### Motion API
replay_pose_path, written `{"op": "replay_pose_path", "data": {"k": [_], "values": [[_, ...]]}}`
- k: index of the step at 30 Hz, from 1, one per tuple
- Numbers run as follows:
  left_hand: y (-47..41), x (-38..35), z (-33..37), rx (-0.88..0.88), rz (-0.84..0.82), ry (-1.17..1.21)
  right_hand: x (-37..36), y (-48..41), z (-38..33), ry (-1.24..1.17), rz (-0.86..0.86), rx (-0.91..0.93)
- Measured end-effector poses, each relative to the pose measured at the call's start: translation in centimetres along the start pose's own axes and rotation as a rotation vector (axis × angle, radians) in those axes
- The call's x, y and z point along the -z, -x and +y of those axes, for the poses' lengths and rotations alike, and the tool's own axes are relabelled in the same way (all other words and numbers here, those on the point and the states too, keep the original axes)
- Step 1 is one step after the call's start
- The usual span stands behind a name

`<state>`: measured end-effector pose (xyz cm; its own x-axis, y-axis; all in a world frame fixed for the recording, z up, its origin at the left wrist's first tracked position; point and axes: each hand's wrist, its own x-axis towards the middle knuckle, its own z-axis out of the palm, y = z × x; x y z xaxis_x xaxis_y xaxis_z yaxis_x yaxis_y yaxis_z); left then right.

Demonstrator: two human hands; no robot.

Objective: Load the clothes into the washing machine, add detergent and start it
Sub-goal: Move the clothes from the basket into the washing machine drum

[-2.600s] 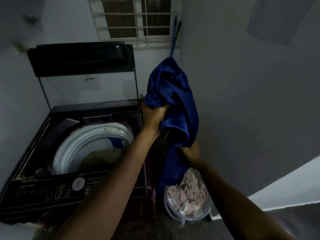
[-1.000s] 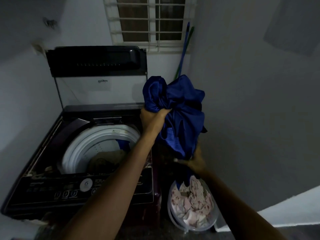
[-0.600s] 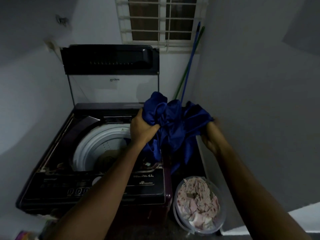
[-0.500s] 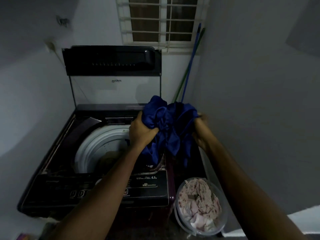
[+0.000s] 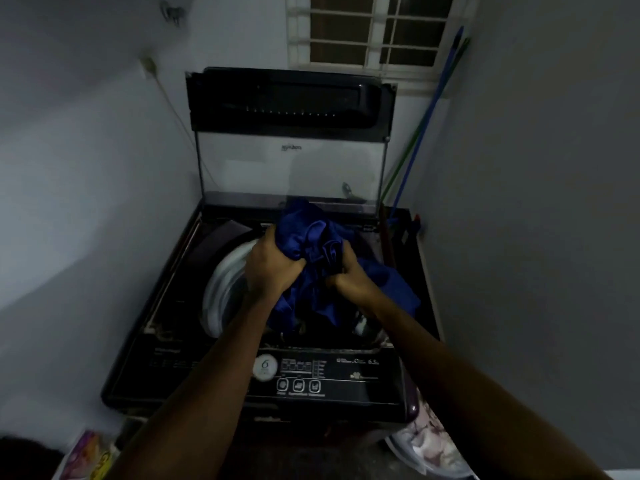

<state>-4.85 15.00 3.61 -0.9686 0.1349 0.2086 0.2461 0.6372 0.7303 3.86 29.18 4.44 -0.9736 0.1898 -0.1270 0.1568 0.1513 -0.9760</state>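
A dark top-loading washing machine stands in the corner with its glass lid raised. Its white drum rim shows on the left of the opening. Both hands hold a bunched shiny blue garment over the drum. My left hand grips its left side and my right hand grips its right side. Part of the cloth trails over the right rim of the opening. The drum's inside is hidden by the cloth and my arms.
A tub of pale patterned clothes sits on the floor at the machine's right front corner. A colourful packet lies at lower left. Blue and green poles lean in the back corner under the window. Walls close in on both sides.
Both hands have carried the blue garment left and down, from beside the machine to over the drum opening. My right hand has come up to grip it next to the left.
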Motion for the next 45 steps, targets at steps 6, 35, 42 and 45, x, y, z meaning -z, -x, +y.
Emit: {"op": "replay_pose_path", "data": {"k": [6,35,42,45], "values": [[-1.5,-1.5,-4.8,0.03,-0.144,-0.139,-2.1,-4.0,3.5,0.289,-0.135,-0.038],[5.5,-7.6,1.1,-0.375,-0.408,-0.283,7.0,2.5,6.7,0.747,0.222,0.071],[11.0,-11.6,7.8,-0.488,-0.359,-0.229,14.0,7.7,8.2,0.728,0.27,0.115],[14.3,-13.9,10.1,-0.5,-0.371,-0.28,17.6,10.4,9.8,0.755,0.282,0.097]]}}
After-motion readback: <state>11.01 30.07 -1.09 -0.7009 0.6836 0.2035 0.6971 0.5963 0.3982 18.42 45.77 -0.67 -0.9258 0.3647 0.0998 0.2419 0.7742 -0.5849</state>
